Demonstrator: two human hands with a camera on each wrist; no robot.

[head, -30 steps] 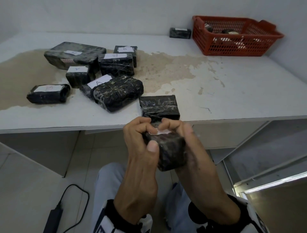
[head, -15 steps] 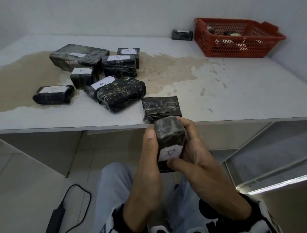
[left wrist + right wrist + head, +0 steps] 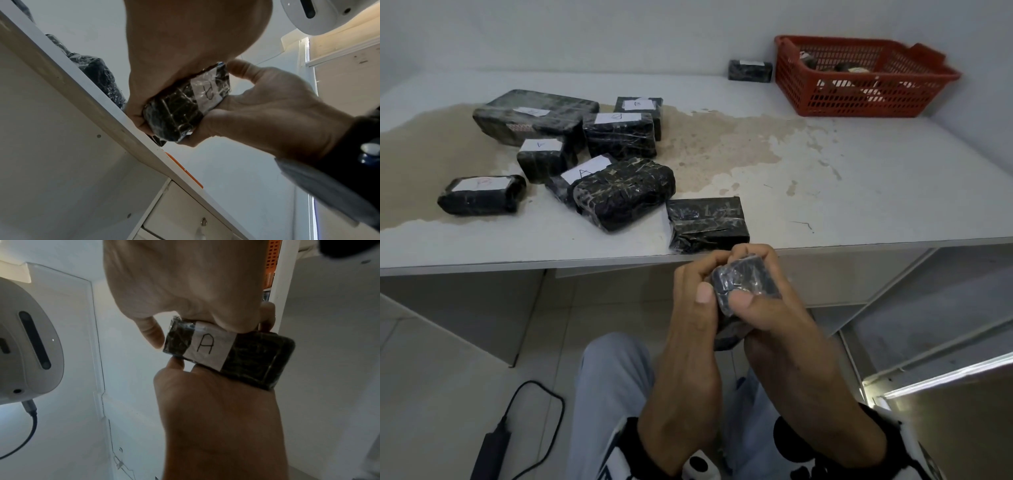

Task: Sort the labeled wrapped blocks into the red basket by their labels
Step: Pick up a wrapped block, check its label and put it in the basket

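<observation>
Together, our left hand [image 3: 690, 301] and right hand [image 3: 774, 308] curl their fingers around one small wrapped block [image 3: 746, 279], holding it just below the near edge of the table [image 3: 859, 192]. Its white label [image 3: 207, 345] reads A in the right wrist view. Well apart, the red basket [image 3: 859, 99] sits at the table's far right corner.

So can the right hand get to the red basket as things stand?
Probably not yet. The right hand and the left hand both grip a small wrapped block below the table's front edge, and the red basket sits at the far right corner. The tabletop between looks bare.
</observation>
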